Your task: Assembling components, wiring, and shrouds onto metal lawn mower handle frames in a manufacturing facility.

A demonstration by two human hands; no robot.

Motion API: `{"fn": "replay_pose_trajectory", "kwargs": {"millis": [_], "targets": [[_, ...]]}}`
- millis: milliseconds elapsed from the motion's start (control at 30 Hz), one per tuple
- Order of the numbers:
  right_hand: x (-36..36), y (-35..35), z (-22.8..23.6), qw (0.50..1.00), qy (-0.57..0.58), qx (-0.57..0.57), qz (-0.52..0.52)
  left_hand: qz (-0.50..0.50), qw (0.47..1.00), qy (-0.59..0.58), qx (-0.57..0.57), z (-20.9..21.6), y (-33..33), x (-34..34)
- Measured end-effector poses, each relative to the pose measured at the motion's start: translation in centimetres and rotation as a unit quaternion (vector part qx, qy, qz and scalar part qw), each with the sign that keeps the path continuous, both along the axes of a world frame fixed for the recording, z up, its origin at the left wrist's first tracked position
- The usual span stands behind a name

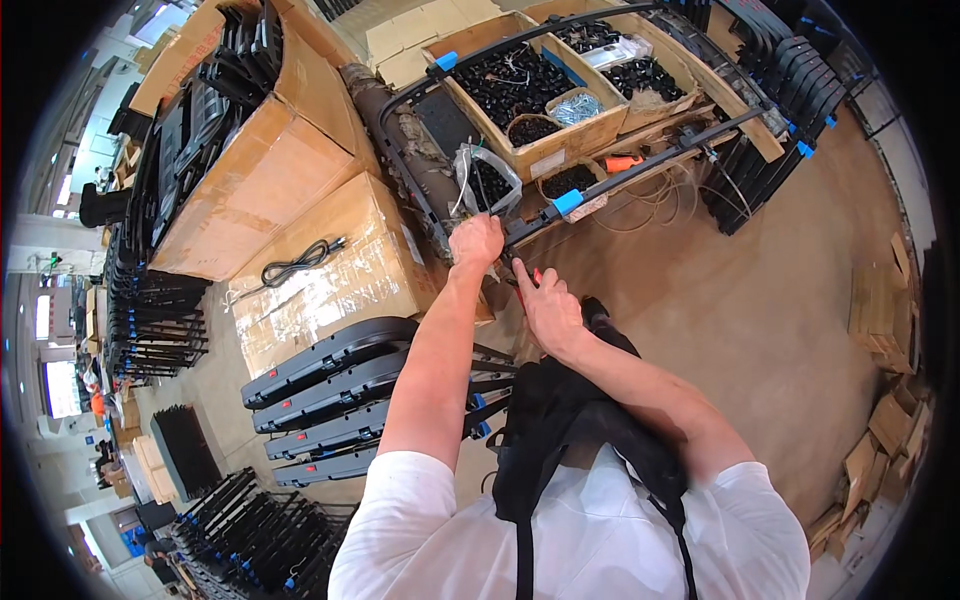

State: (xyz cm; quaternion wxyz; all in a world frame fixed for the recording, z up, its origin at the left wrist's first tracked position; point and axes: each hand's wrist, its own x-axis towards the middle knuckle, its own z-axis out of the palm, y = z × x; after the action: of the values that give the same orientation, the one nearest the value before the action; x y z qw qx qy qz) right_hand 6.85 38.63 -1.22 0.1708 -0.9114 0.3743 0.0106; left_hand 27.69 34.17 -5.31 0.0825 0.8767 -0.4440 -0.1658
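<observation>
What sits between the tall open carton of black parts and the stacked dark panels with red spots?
In the head view, a taped cardboard box lies between them, with a looped black cable on top.

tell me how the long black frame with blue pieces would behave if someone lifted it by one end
The black frame is probably stiff, since its long bars span the cardboard box without visible sag. It may swing or tip, extending well beyond the left hand. The bars look smooth, so might slide.
</observation>
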Motion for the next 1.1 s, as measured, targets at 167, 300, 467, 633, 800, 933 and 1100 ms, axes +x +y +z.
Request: {"fn": "replay_pose_trajectory", "kwargs": {"millis": [167, 300, 467, 633, 800, 933, 1100], "targets": [[0.4, -0.3, 0.2, 0.998, -0.022, 0.051, -0.008, 0.037, 0.999, 0.003, -0.010, -0.4, 0.1, 0.4], [-1.0, -2.9, -2.5, 0.977, -0.102, 0.183, -0.032, 0.042, 0.999, 0.013, -0.021, 0.2, -0.3, -0.1], [-3.5, -5.0, -9.2, 0.513, -0.355, 0.772, -0.118, 0.057, 0.998, 0.007, -0.024, -0.1, -0.3, -0.4], [-2.0, -5.7, -8.1, 0.736, -0.241, 0.630, -0.065, 0.057, 0.998, 0.018, -0.027, -0.3, 0.0, -0.5], [-2.9, -7.0, -1.5, 0.848, -0.015, 0.530, -0.027, 0.091, 0.995, 0.017, -0.024, -0.7, 0.0, 0.4], [-6.0, -9.0, -7.8, 0.861, -0.049, 0.473, -0.179, 0.070, 0.997, 0.025, -0.006, 0.5, -1.6, -1.1], [1.0, -12.4, -13.7, 0.886, 0.017, 0.429, -0.174, 0.074, 0.994, 0.038, 0.069, 2.0, 0.8, 1.2]]}}
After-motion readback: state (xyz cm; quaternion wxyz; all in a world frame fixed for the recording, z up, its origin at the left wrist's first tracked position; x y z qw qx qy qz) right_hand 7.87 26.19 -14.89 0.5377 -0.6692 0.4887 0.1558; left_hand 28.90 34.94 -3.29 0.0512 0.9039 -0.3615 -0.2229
